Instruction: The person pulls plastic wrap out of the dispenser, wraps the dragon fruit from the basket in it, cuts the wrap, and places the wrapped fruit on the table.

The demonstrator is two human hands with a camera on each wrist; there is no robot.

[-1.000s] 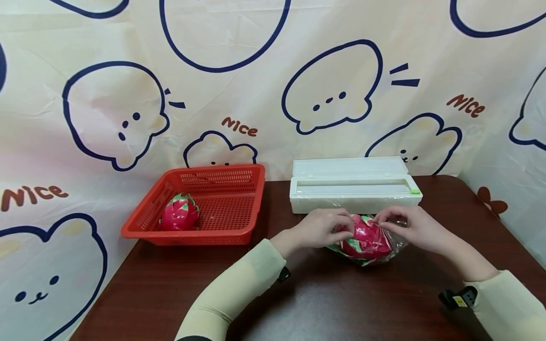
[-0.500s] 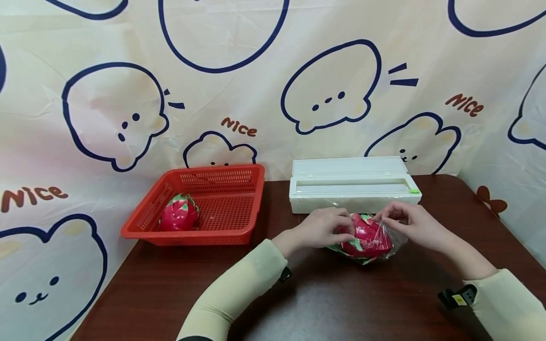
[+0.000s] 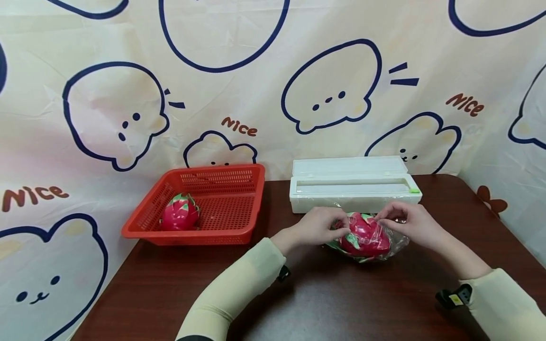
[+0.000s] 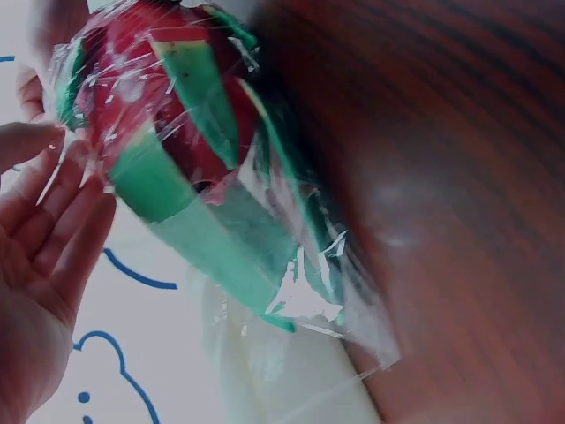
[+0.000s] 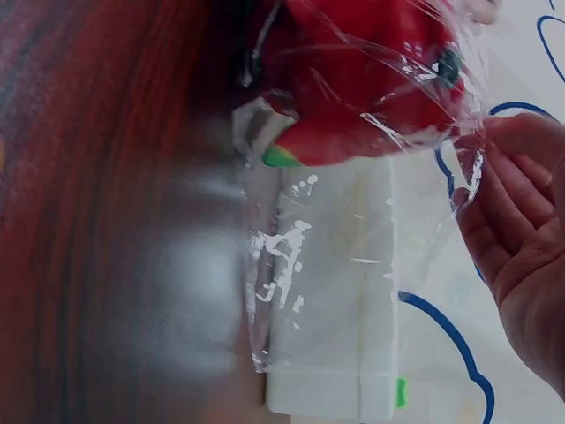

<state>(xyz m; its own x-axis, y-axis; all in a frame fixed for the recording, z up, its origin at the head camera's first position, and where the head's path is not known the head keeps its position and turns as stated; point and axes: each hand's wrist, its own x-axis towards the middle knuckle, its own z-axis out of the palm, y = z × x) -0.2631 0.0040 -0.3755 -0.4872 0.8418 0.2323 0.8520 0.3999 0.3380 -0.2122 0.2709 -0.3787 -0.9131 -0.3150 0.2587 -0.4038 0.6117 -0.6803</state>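
Presently, a pinkish-red dragon fruit with green-tipped scales (image 3: 366, 240) is sitting on the dark wooden counter (image 3: 341, 303), between the two hands and under clear plastic film (image 4: 305, 296). The film is clinging in creases over the fruit, while loose, shiny edges are spreading past it. On the left hand (image 3: 317, 227), the grip is nearly together: thumb and fingertips are pinching the film at the fruit's side. On the right hand (image 3: 411, 222), thumb and forefinger are closing together on a gathered bit of film, the palm itself staying clear of the fruit. Just behind, a white cling-film dispenser box (image 3: 356, 204) is standing with its lid raised, a bright green tab (image 3: 414, 191) showing at its right end. Farther left, a red perforated basket (image 3: 187, 238) is holding a second dragon fruit (image 3: 180, 214) near its left wall. Behind everything, a cream backdrop (image 3: 239, 94) is displaying blue-outlined cartoon animals and the word "Nice".
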